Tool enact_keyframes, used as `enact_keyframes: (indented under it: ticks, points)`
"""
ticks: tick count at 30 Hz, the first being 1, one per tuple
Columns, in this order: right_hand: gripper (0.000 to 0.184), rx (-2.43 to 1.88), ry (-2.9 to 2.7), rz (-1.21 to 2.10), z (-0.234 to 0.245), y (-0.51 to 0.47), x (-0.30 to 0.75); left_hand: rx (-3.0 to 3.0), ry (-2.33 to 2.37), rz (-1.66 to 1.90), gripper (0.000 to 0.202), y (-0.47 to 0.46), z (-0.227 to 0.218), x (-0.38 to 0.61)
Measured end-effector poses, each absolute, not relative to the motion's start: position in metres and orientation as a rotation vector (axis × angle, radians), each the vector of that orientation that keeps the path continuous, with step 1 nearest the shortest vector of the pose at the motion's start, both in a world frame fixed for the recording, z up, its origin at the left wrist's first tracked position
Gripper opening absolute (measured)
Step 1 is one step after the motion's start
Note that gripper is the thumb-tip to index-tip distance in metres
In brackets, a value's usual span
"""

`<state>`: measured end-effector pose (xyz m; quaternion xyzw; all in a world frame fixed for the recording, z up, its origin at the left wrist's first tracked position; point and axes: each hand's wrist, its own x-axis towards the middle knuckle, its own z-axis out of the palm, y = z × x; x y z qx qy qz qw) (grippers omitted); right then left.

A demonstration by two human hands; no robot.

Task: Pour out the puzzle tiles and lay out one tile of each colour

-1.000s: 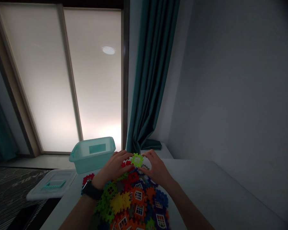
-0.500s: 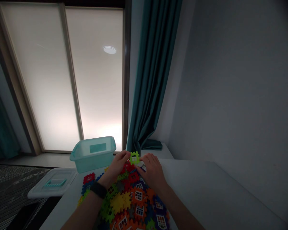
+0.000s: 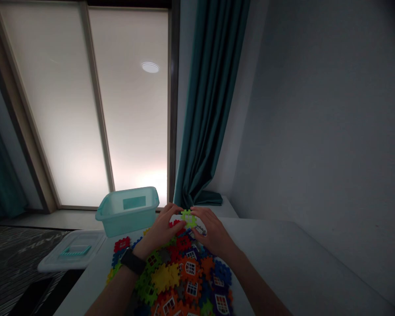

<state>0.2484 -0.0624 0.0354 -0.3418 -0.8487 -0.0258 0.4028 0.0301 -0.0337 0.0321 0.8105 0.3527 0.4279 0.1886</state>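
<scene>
A lime-green toothed building block (image 3: pixel 186 212), square with an opening in its middle, is held up over the far end of a pile. My left hand (image 3: pixel 161 229) pinches its left side, thumb low and fingers at the top. On the opposite side, my right hand (image 3: pixel 213 231) grips the block between thumb and fingers. Below both hands lies the heap of similar blocks, among them an orange block (image 3: pixel 190 267) with a white window, a yellow block (image 3: pixel 164 277) and a red block (image 3: pixel 183 242). My forearms cover parts of the heap.
A teal plastic bin (image 3: pixel 128 219) stands at the table's far left. Left of it lies a clear lid (image 3: pixel 73 251) with a teal handle. Smaller blocks, such as a red one (image 3: pixel 122 244), line the left side. A white table (image 3: pixel 270 259) extends rightward beneath a grey wall.
The green block has shifted slightly right and turned, and its middle now looks open. My left hand has moved right and its thumb has spread lower; my right hand's fingers now reach the block's top edge.
</scene>
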Motion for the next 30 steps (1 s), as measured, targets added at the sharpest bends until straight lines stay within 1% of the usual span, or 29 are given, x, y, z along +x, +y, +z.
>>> enact_keyframes:
  ticks: [3, 6, 13, 19, 26, 28, 30]
  points:
    - [0.046, -0.848, -2.118, -0.063, 0.038, -0.063, 0.251, 2.486, 1.05, 1.154, 0.042, -0.038, 0.034, 0.028]
    - [0.047, -0.845, -2.113, -0.055, 0.04, -0.064, 0.251, 2.572, 1.075, 1.168, 0.044, -0.039, 0.034, 0.027]
    - [0.04, -0.859, -2.105, -0.032, 0.044, -0.07, 0.248, 2.601, 1.062, 1.195, 0.049, -0.04, 0.037, 0.025]
    - [0.039, -0.867, -2.09, 0.017, 0.047, -0.068, 0.254, 2.495, 1.016, 1.204, 0.044, -0.039, 0.039, 0.024]
    - [0.023, -0.826, -2.11, -0.048, 0.048, -0.063, 0.262, 2.376, 0.992, 1.207, 0.043, -0.038, 0.041, 0.023]
    - [0.019, -0.802, -2.107, -0.071, 0.046, -0.062, 0.261, 2.355, 0.983, 1.2, 0.036, -0.037, 0.041, 0.024]
    - [0.017, -0.789, -2.084, -0.06, 0.044, -0.061, 0.258, 2.318, 0.965, 1.17, 0.023, -0.035, 0.039, 0.026]
